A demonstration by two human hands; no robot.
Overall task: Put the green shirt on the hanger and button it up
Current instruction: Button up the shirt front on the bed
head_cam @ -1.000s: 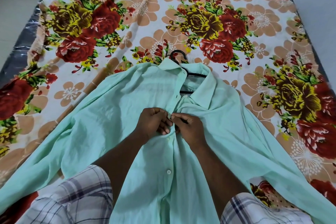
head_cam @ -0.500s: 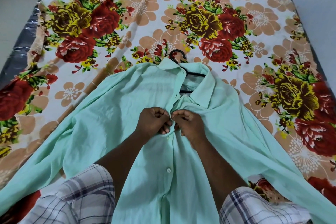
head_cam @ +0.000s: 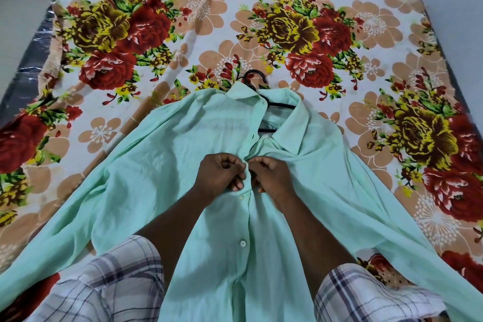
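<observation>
The left hand (head_cam: 222, 175) pinches one front edge of the shirt (head_cam: 156, 159), lying centre to 6 o'clock on its hanger (head_cam: 254, 76), the right hand (head_cam: 271, 178) pinches the other, and uneven tugging could slip the hidden button free.

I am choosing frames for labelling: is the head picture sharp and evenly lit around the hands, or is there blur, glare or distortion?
Head view: soft, even light, no hard shadows; the left hand, right hand, green shirt and button are sharp; glare only on the dark plastic at left; wide-angle lens bows the floral sheet's edges.
</observation>
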